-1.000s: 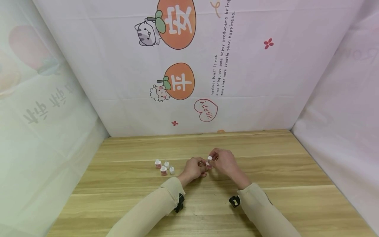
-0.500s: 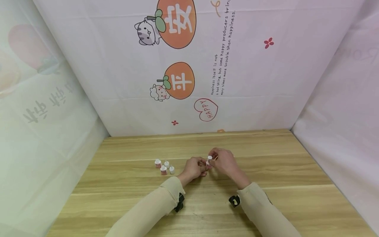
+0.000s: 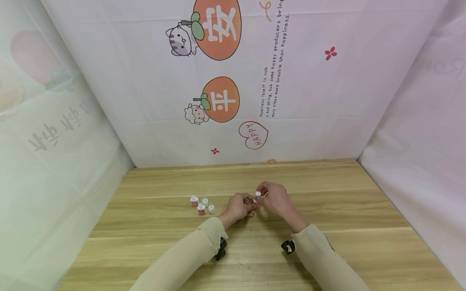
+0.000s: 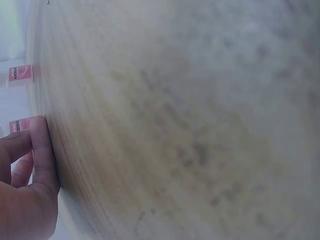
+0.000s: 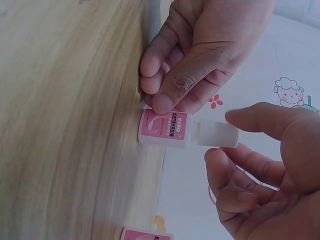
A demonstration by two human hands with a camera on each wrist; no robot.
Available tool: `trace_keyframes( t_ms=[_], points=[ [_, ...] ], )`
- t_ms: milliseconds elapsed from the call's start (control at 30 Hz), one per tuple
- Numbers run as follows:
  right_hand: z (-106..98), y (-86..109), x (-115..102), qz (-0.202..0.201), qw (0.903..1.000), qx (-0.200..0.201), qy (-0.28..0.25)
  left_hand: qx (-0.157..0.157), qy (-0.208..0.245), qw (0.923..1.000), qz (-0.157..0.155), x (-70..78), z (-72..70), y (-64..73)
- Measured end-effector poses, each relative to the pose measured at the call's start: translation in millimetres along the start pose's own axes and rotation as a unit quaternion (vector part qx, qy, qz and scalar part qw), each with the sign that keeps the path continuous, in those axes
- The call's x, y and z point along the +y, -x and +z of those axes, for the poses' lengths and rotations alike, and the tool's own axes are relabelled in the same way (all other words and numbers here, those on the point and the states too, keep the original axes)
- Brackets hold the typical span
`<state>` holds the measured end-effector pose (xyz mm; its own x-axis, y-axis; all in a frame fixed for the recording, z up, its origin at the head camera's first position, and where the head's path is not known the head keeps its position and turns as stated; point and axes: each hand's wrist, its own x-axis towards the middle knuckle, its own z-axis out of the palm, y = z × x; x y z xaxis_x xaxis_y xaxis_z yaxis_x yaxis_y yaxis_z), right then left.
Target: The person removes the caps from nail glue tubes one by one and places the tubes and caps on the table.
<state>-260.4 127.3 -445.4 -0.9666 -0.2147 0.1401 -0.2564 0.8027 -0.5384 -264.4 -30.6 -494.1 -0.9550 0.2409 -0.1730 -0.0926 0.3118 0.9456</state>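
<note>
Upright on the table is a small glue bottle [image 5: 164,128] with a pink label. My left hand [image 3: 238,207] holds its body, thumb against the label side in the right wrist view. At its neck sits a white cap [image 5: 219,133], which my right hand [image 3: 277,199] pinches between thumb and fingers. Most of the bottle is hidden behind the hands in the head view. Left of my left hand stand two similar glue bottles, a rear bottle [image 3: 194,201] and a front bottle [image 3: 201,209], without caps. Beside them lie two white caps, one behind [image 3: 205,202] and one in front [image 3: 211,209].
Another pink-labelled bottle [image 5: 145,234] shows at the bottom of the right wrist view, beyond the held one. White printed cloth [image 3: 298,81] hangs behind and at both sides of the wooden table [image 3: 247,258]. Dark wrist straps [image 3: 220,249] ride below the sleeve cuffs.
Both arms stay in place. The right fingers shift slightly at the cap, and less of its side shows in the head view. The other bottles and caps have not moved.
</note>
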Motion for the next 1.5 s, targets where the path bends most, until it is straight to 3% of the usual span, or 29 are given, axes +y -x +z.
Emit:
trace_keyframes(
  t_ms=[500,733,1300,1500],
  points=[
    [0.0,-0.1,0.6,0.006,1.0000,0.000,-0.004,0.000,0.004,1.0000,0.006,-0.3,0.5,-0.2],
    [0.6,-0.2,0.3,-0.011,0.9999,0.007,0.006,-0.003,0.002,1.0000,0.003,-1.9,-0.2,-1.3],
    [1.9,-0.2,1.0,0.004,1.0000,0.004,0.002,-0.007,0.004,1.0000,0.004,-1.8,-0.4,-0.2],
    [1.1,-0.2,0.6,-0.014,0.9998,0.008,0.008,-0.007,-0.003,1.0000,0.002,-2.0,0.0,-1.5]
  ],
)
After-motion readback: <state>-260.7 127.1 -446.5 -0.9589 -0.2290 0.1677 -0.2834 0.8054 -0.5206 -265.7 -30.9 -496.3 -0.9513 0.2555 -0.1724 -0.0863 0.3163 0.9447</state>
